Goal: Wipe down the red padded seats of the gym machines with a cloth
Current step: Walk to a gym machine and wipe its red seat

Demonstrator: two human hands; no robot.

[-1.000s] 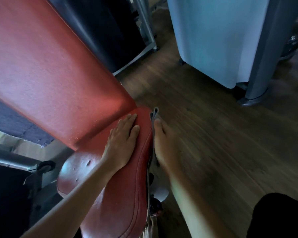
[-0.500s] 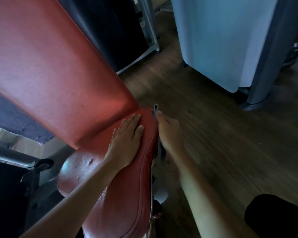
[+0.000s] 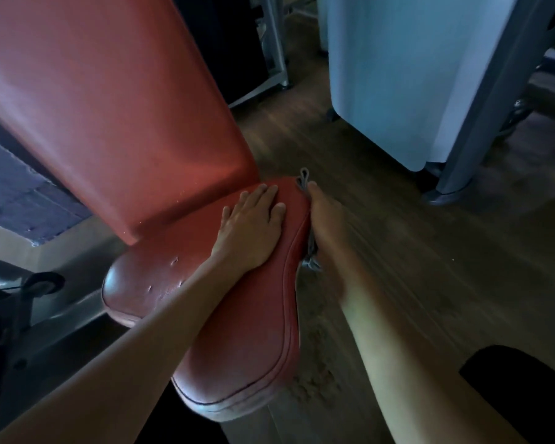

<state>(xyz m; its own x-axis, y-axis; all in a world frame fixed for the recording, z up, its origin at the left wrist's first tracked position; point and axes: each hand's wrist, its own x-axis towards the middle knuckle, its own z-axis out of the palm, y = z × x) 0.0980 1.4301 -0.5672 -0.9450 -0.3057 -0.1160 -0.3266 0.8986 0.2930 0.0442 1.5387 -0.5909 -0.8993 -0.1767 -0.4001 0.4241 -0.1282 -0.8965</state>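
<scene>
A red padded seat fills the lower middle, with a red padded backrest rising at the upper left. My left hand lies flat, palm down, fingers together on the seat's far end. My right hand presses a grey cloth against the seat's right side edge. The cloth shows only as a strip beyond my fingertips and a bit at my wrist; the rest is hidden between hand and seat.
A grey metal frame with a black knob sits at the lower left. A pale blue-white panel and a grey post with a foot stand on the wooden floor at the upper right. A dark shape fills the lower right corner.
My right hand has slid with the cloth along the seat's right edge toward its far end. My left hand has stayed flat on the seat.
</scene>
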